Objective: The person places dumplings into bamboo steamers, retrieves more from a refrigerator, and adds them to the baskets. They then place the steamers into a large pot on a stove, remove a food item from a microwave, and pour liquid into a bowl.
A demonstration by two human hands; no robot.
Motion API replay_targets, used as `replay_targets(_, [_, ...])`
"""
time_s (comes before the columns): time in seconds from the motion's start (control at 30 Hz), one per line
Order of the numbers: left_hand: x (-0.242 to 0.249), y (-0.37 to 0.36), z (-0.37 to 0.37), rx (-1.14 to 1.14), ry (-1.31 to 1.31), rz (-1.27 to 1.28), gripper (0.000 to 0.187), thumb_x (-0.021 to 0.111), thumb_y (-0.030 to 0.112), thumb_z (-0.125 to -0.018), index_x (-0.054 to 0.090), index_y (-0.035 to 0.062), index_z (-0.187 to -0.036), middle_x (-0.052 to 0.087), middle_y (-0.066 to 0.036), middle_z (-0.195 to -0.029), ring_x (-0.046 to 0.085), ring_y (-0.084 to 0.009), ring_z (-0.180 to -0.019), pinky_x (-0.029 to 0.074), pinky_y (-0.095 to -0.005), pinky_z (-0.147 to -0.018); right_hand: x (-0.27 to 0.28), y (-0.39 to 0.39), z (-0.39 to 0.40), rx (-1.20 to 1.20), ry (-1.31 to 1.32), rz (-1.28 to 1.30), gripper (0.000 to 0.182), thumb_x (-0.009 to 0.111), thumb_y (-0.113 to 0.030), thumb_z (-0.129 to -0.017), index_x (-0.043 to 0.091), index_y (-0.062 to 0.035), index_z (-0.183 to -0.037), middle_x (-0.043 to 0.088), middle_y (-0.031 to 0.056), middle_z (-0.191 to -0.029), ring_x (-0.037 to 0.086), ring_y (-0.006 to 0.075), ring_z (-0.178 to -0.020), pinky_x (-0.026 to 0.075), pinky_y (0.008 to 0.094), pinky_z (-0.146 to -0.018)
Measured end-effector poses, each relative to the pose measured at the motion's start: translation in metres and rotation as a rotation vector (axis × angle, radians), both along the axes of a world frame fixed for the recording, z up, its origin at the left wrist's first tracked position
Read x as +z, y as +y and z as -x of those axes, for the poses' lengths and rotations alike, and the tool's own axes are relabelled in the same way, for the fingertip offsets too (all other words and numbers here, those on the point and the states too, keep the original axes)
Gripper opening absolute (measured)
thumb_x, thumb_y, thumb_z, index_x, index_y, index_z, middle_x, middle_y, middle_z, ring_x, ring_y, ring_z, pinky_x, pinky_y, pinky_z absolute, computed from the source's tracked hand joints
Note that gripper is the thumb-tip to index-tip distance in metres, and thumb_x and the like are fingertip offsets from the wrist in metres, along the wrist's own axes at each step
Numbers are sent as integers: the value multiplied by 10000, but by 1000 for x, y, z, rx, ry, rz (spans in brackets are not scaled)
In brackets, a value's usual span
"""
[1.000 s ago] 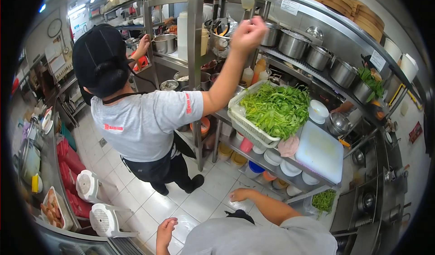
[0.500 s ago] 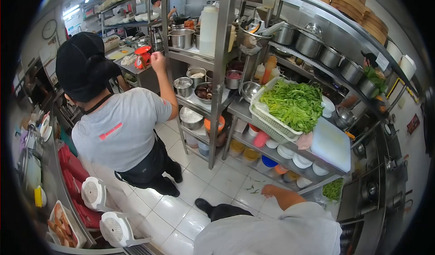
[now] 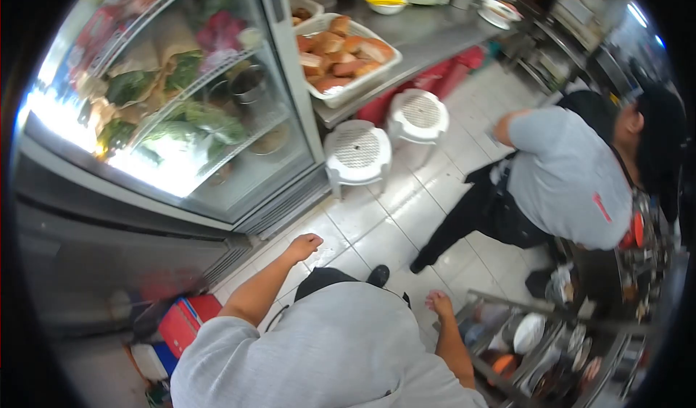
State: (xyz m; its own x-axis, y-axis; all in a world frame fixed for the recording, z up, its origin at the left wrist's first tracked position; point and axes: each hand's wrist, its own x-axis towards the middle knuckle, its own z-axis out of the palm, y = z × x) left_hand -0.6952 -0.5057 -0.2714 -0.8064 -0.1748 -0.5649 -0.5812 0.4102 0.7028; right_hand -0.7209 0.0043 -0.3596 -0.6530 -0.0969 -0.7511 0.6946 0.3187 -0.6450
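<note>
My left hand (image 3: 303, 247) hangs out over the tiled floor with its fingers curled in, and nothing shows in it. It is in front of the glass-door fridge (image 3: 250, 223), apart from it. My right hand (image 3: 438, 303) is low at my other side, its fingers loosely bent and a little apart, holding nothing that I can see. Nearest to it is the metal shelf rack (image 3: 500, 303) with bowls and pots; hand and rack look apart.
Two white plastic stools (image 3: 357, 147) stand by the steel counter (image 3: 428, 38), which bears a white tray (image 3: 348, 92) of browned meat-like pieces. A co-worker (image 3: 565, 169) in a grey shirt stands at the right. A red box (image 3: 185, 328) is behind my left arm.
My view has swung left, from the shelves with the leafy greens to the fridge and stools. The co-worker now appears at the right. My left hand has come into view.
</note>
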Motion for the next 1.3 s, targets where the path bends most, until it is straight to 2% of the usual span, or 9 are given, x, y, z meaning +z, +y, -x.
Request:
replay_targets(0.17, [15,-20,-18,191,109,6,341,545,325,-884,629,12,-990,646,-65,-853,606,-143,-771,465,-288,-704,46,-108,176,372,96,41,283,539,-261,-882,572,-78,-1096,638,36,-927,616,130,-761,466,251,-630])
replay_targets(0.33, [40,-34,-5,458,31,-112,331,561,333,-885,635,32,-1001,646,-52,-877,612,-145,-817,464,-287,-726,121,-223,285,470,184,151,286,517,-234,-896,562,-58,-1117,637,54,-996,615,135,-804,466,255,-678])
replay_targets(0.5, [79,-64,82,184,166,163,342,586,322,-851,630,30,-1026,643,-162,-1003,629,-289,-899,482,-348,-797,230,-322,363,484,343,402,299,494,-227,-914,548,-51,-1150,628,51,-1044,603,129,-863,451,252,-746])
replay_targets(0.7, [133,-79,152,264,319,171,360,590,317,-860,609,40,-1090,618,-167,-1070,619,-281,-936,481,-334,-810,335,-407,474,640,551,531,298,490,-195,-916,526,-63,-1181,630,59,-1024,609,135,-881,464,248,-726])
replay_targets(0.97, [219,-28,270,455,366,-81,269,558,217,-897,608,43,-1095,626,-90,-1094,591,-184,-985,437,-284,-857,488,-566,719,141,843,1116,426,521,-114,-875,385,-1,-1263,600,123,-1035,623,190,-862,484,272,-723])
replay_targets(1.1, [281,-2,346,540,610,-50,253,570,97,-860,600,25,-1101,601,-99,-1142,570,-203,-1045,447,-313,-882,513,-639,828,-11,953,1049,545,584,-146,-831,345,21,-1292,523,170,-1187,560,229,-1047,442,317,-865])
replay_targets(1.2, [323,8,388,596,713,108,269,578,42,-815,602,6,-1080,602,-113,-1147,562,-242,-1075,433,-328,-906,509,-692,897,-113,1245,559,770,659,-243,-739,275,43,-1341,421,235,-1286,426,332,-1187,331,365,-990])
replay_targets(1.27, [337,11,402,587,776,254,272,583,40,-802,607,-2,-1069,607,-127,-1134,562,-259,-1078,422,-341,-922,517,-694,901,-62,1062,684,796,625,-228,-731,241,88,-1354,317,308,-1372,338,383,-1285,284,377,-1051])
replay_targets(1.3, [343,13,409,611,789,257,278,584,40,-797,612,1,-1071,607,-134,-1136,564,-269,-1074,416,-344,-929,519,-690,903,30,1004,667,885,633,-347,-759,182,106,-1371,273,310,-1399,295,367,-1316,246,360,-1071])
